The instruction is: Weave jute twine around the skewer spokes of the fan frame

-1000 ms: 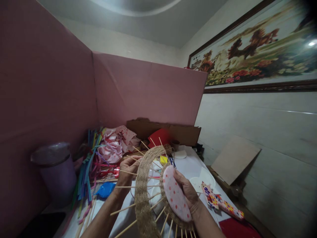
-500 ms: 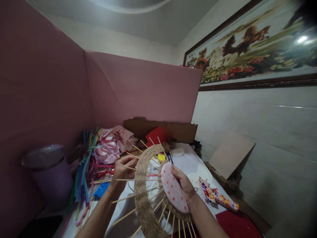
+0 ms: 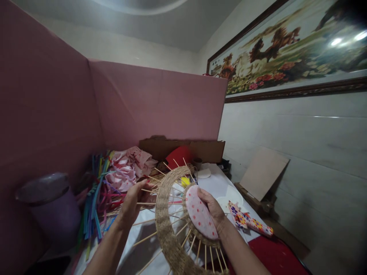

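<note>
I hold up a round frame of thin wooden sticks with a band of woven jute cord (image 3: 164, 214) around it, standing on edge over the table. Its centre is a disc covered in white cloth with red dots (image 3: 200, 217). My right hand (image 3: 211, 208) grips that disc from behind, fingers closed on its edge. My left hand (image 3: 134, 200) is at the frame's far left side, fingers pinched among the sticks and the cord there.
A white table (image 3: 215, 185) carries pink spotted cloth (image 3: 127, 170), coloured strips (image 3: 96, 191), a cardboard box (image 3: 183, 147), a red sheet (image 3: 275, 256) and a flowered object (image 3: 249, 223). A lilac bin (image 3: 48, 210) stands left. Pink partitions close the back and left.
The view has swung a little to the right. My left hand has slid left and down along the frame's sticks. My right hand keeps its grip on the dotted disc.
</note>
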Motion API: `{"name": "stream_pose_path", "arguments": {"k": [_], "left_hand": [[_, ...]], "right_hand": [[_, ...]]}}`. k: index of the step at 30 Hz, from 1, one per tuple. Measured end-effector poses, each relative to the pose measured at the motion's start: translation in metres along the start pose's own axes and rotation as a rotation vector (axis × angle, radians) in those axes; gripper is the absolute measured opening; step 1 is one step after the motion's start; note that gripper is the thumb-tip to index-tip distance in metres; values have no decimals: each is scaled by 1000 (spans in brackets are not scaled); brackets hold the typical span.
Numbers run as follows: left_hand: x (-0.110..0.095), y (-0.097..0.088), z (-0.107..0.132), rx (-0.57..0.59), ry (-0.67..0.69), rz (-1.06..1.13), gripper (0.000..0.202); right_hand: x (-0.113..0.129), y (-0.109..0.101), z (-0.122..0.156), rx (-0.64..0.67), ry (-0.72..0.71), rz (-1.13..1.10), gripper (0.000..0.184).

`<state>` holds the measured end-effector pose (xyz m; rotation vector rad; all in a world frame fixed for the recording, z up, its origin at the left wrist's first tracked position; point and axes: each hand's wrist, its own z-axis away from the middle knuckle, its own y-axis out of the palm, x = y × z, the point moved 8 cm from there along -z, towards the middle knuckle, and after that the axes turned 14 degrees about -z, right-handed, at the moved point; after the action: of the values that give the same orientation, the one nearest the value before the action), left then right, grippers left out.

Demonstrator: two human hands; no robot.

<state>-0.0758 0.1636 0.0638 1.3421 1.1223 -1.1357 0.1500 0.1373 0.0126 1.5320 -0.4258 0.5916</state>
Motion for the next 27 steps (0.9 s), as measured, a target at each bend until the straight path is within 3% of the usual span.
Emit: {"name": "stream_pose_path", "arguments": {"k": [8,13,19,24,27], "left_hand": [[-12,-20,-11,-123,227,-243,19],[-27,-27,-9,-204,424,-597,22],[-51,-17,10,-328,663,-913,22],[-64,-4,24,-353,798,-976,18],[-65,-5,25,-369,806,-934,17]], "right_hand": [[5,2,1,-15,-48,34,18],[9,3,3,-48,-71,38,17],[15,3,5,-65,-96,74,19],[20,-2,4,-93,-115,86,23],[22,-7,1,-111,-109,84,26]]}}
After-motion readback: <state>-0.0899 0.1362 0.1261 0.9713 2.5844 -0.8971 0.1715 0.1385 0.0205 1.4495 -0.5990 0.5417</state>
